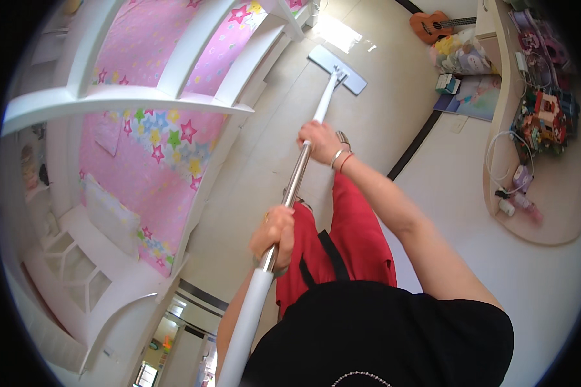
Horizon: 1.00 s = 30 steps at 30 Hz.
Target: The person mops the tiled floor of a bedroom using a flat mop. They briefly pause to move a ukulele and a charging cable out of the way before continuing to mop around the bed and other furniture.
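Observation:
A flat mop [297, 171] with a white and silver pole runs slantwise in front of me, from the lower left up toward the far floor. My left hand [273, 237] is closed around the silver part near the upper white grip. Farther along, my right hand [320, 142] wraps the pole where silver meets the lower white section; a bracelet and a red cord circle that wrist. The mop's rectangular grey-white head [355, 80] lies flat on the pale tiled floor [374, 116], beyond my feet. Its underside is hidden.
On the left stands a white bunk bed [155, 97] with pink star-patterned bedding [155, 155]. At the far right a small guitar [430, 27] leans near a bag of soft toys [461, 55] and a small box [447, 84]. A curved desk [549, 226] holds toys and cables.

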Motion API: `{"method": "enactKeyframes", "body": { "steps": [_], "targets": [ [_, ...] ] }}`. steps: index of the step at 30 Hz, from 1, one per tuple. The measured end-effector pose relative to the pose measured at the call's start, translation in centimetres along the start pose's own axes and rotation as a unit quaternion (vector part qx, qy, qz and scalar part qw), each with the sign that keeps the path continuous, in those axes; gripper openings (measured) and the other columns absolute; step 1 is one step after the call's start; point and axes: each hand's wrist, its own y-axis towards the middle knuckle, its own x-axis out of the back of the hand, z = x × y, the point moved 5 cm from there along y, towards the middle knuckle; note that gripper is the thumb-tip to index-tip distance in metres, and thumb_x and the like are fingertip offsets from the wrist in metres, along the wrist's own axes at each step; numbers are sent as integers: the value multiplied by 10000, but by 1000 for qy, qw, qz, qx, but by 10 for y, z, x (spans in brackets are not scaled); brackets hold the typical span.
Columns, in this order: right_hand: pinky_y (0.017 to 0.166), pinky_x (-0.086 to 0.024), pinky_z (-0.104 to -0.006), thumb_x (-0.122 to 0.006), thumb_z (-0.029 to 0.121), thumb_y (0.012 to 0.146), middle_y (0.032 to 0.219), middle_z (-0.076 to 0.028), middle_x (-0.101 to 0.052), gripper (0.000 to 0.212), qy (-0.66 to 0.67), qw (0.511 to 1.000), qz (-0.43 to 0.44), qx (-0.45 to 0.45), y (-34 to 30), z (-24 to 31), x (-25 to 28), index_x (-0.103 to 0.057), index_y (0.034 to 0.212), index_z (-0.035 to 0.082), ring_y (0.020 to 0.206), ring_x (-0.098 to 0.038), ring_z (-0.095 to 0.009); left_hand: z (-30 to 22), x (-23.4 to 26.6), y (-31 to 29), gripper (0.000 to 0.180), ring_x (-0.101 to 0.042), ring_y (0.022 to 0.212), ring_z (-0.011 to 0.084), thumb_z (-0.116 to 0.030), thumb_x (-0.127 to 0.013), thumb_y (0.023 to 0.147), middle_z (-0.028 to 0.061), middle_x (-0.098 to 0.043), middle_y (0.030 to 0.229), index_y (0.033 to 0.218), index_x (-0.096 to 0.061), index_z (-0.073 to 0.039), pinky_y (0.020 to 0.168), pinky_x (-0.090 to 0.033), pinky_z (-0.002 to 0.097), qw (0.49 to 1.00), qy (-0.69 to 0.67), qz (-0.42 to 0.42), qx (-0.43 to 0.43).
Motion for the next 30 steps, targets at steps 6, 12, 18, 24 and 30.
{"method": "enactKeyframes", "body": {
  "steps": [6, 12, 18, 24, 30],
  "targets": [
    [755, -455, -409, -612, 207, 801, 837, -10, -606, 41, -42, 999, -23, -8, 97, -130, 71, -596, 773, 182, 958, -587, -234, 85, -70, 109, 259, -455, 611, 139, 64, -452, 906, 58, -495, 654, 700, -352, -57, 841, -482, 453, 999, -48, -18, -5],
    [745, -513, -423, -591, 230, 829, 880, -40, -638, 89, -82, 996, -21, -17, 178, -212, 122, -612, 791, 152, 996, -597, -275, 143, -111, 198, 262, -459, 626, 141, 24, -441, 940, 47, -484, 656, 708, -354, -58, 858, -477, 436, 998, -37, -33, -25],
    [753, -520, -430, -576, 230, 845, 896, -55, -639, 119, -89, 996, -18, -24, 161, -200, 117, -612, 796, 127, 1004, -595, -284, 138, -111, 181, 247, -461, 621, 124, 57, -472, 916, 56, -494, 646, 713, -385, -52, 871, -487, 433, 999, -33, 0, -26],
    [684, -496, -418, -621, 174, 780, 848, -44, -606, 16, -21, 999, -26, 4, 100, -107, 53, -609, 777, 163, 954, -588, -274, 78, -46, 96, 208, -443, 578, 125, 38, -445, 915, 54, -495, 619, 733, -393, -48, 876, -489, 446, 1000, 7, -25, 12],
    [735, -424, -425, -660, 166, 737, 896, -19, -571, 74, 49, 998, 49, 1, 19, 35, -55, -614, 785, 196, 1046, -523, -245, -1, 56, -33, 227, -500, 590, 162, 64, -472, 880, 82, -536, 632, 700, -396, -51, 821, -511, 466, 995, 24, -82, 60]
  ]
}}
